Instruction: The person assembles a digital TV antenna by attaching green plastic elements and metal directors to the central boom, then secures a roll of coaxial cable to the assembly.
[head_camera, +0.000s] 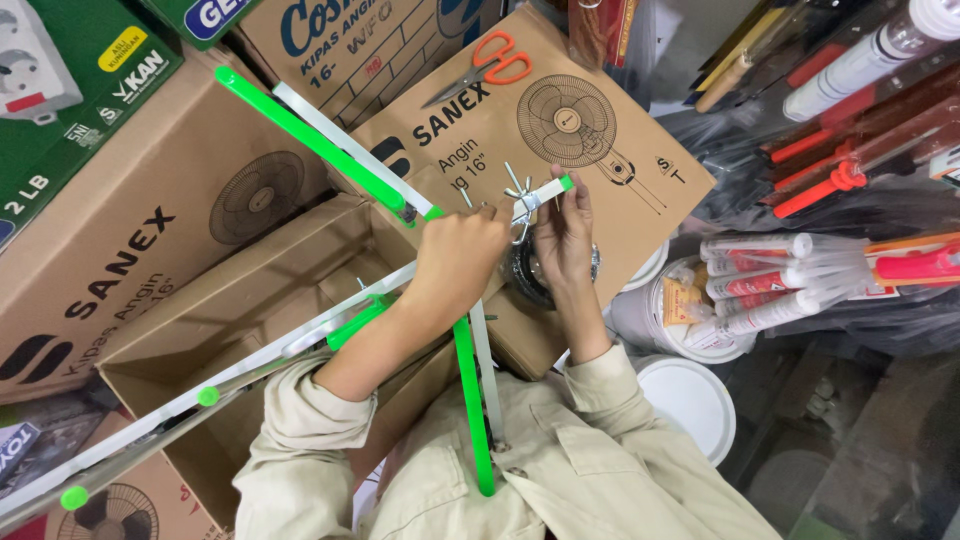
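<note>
I held the rack (330, 150) hub at twelve o'clock over the open box (250, 290): left hand (462, 258) clenched on it, right hand (562, 232) pinching its green-tipped arm (548, 190) steady.

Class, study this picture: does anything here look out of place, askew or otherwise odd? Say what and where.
One thing stands out: orange-handled scissors lie loose on top of a closed cardboard box, above the left hand and right hand, which hold a green-and-white folding rack at its metal joint. Nothing looks spilled or broken.
</note>
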